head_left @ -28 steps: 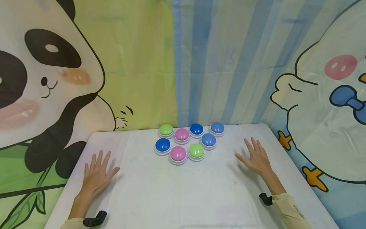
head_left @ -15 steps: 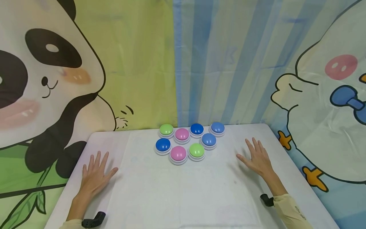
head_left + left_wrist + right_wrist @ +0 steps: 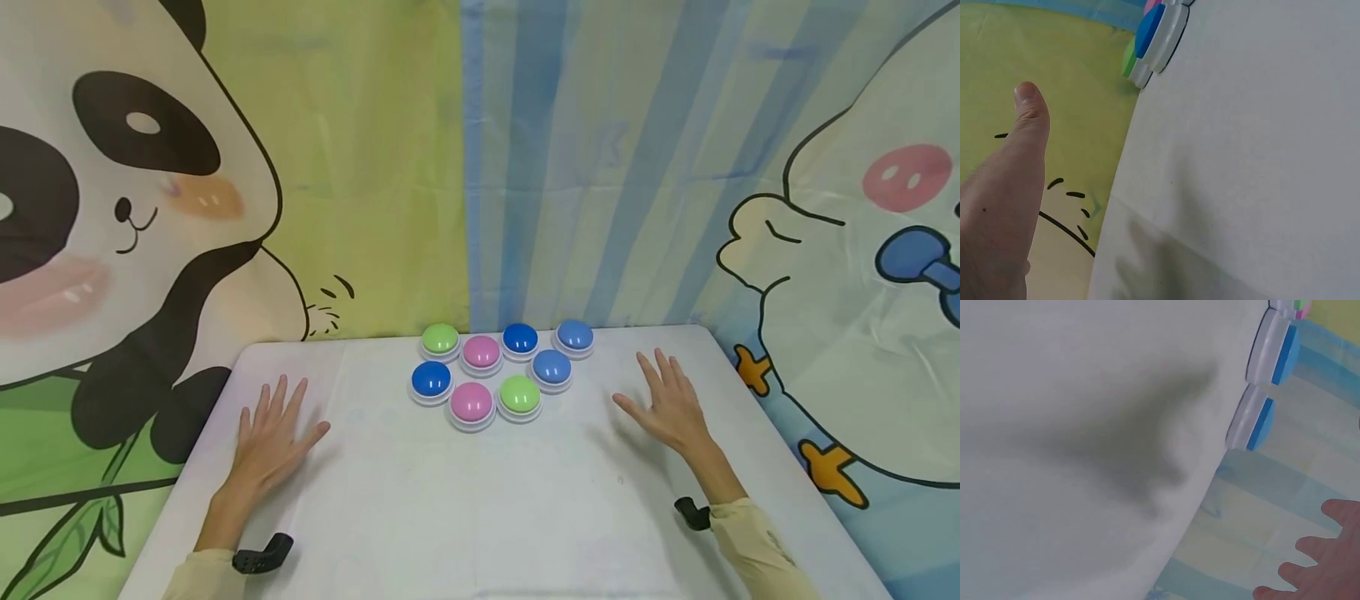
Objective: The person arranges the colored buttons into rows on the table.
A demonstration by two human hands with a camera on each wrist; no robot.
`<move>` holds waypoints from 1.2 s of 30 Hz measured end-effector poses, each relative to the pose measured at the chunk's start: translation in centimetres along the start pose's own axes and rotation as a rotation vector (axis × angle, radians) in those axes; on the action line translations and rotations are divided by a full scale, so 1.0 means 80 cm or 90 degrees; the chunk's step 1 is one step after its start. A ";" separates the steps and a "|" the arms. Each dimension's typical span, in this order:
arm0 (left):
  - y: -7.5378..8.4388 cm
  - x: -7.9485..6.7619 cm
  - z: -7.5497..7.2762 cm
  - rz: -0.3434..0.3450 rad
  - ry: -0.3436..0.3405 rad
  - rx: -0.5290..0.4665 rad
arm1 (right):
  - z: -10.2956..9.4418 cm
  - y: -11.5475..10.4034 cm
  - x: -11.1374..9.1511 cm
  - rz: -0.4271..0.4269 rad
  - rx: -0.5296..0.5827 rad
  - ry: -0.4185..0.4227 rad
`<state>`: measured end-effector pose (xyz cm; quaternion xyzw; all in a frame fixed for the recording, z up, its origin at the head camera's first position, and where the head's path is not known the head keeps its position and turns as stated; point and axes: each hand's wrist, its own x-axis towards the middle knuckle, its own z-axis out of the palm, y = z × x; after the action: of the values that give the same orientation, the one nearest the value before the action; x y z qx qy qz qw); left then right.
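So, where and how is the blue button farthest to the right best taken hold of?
Probably by the white base, pinched from the right by the right hand: that side of the blue button is open, the dark blue button sits close on its left, and the rounded dome seems to offer little edge.

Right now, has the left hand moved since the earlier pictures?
Yes. In the head view, judged against the nearest dark blue button, the left hand has moved a little forward and to the right, closer to it.
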<state>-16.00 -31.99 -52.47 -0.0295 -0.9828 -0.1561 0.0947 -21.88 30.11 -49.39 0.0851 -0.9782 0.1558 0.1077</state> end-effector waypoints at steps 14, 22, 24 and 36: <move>0.042 0.048 0.013 0.006 -0.033 -0.015 | 0.010 -0.047 0.026 0.001 0.021 -0.034; 0.077 0.075 0.022 0.020 -0.034 -0.022 | 0.017 -0.090 0.055 -0.035 0.025 -0.046; 0.087 0.083 0.022 0.029 -0.039 -0.021 | 0.018 -0.099 0.061 -0.041 0.027 -0.046; 0.166 0.132 0.032 0.111 -0.062 -0.024 | 0.040 -0.164 0.100 -0.119 0.026 -0.084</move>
<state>-25.66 -18.32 -48.80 -0.1240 -0.9769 -0.1638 0.0590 -27.52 15.71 -46.70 0.1881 -0.9676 0.1592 0.0551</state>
